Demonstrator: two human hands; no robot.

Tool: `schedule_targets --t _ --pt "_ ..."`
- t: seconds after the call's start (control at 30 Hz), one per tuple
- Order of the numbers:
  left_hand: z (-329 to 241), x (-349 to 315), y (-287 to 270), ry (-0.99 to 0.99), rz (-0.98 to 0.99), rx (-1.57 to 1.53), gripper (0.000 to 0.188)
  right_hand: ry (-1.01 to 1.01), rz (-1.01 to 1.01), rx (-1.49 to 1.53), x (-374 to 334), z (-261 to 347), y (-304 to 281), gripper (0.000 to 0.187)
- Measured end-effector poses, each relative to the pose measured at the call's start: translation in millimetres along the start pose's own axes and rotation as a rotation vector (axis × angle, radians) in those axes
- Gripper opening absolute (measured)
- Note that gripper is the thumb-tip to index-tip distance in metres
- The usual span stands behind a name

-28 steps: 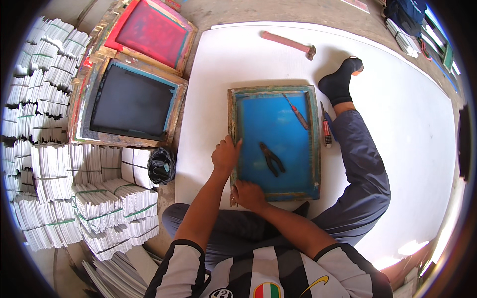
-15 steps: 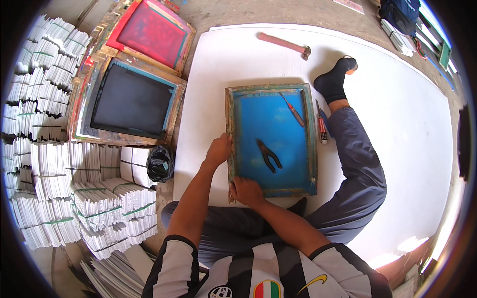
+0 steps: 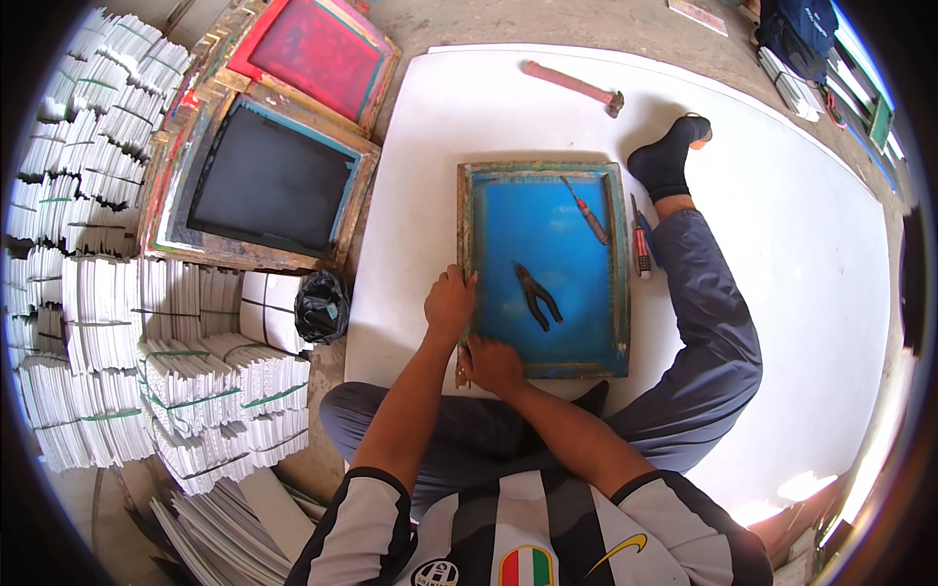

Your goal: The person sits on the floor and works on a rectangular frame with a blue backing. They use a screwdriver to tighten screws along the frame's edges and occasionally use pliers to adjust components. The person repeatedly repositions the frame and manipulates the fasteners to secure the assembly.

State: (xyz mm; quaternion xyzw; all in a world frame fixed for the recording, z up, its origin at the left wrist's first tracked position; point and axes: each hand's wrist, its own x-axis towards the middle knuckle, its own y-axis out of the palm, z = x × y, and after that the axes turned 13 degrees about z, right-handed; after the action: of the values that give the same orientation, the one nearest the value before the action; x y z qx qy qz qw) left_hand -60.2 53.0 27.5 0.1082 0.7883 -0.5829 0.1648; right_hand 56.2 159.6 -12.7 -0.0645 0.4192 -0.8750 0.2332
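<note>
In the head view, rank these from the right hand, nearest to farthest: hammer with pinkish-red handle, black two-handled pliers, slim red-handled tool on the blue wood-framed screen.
From the right hand:
1. Black pliers: on the blue screen, ahead and rightward.
2. Slim red-handled tool: the screen's upper right.
3. Hammer: on the white surface, beyond the screen.

The right grip (image 3: 495,364) hides part of the blue screen frame (image 3: 618,273); the top edge crops the backpack (image 3: 797,41).
</note>
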Motion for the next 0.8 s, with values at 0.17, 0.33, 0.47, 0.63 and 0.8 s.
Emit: schedule_targets --t 0.17,0.33,0.47,0.63,0.8 --pt "12.6 1.7 17.1 0.01 -0.035 -0.042 0.034 -0.005 -0.003 0.017 1.0 2.4 0.1 0.026" --pt "27.0 13.5 3.1 0.017 0.123 -0.207 0.035 0.025 0.035 0.004 -0.6 6.1 -5.9 0.026" --pt "36.5 16.2 -10.3 0.132 0.179 -0.408 0.037 0.017 -0.002 -0.013 0.2 3.2 -0.6 0.027" --pt "36.0 10.0 -4.3 0.102 0.105 -0.552 0.035 0.077 0.019 0.19 1.6 1.4 -0.1 0.026" --pt "37.3 11.1 -0.5 0.11 0.073 -0.601 0.035 0.198 -0.184 0.389 45.5 -17.0 -23.5 0.033"
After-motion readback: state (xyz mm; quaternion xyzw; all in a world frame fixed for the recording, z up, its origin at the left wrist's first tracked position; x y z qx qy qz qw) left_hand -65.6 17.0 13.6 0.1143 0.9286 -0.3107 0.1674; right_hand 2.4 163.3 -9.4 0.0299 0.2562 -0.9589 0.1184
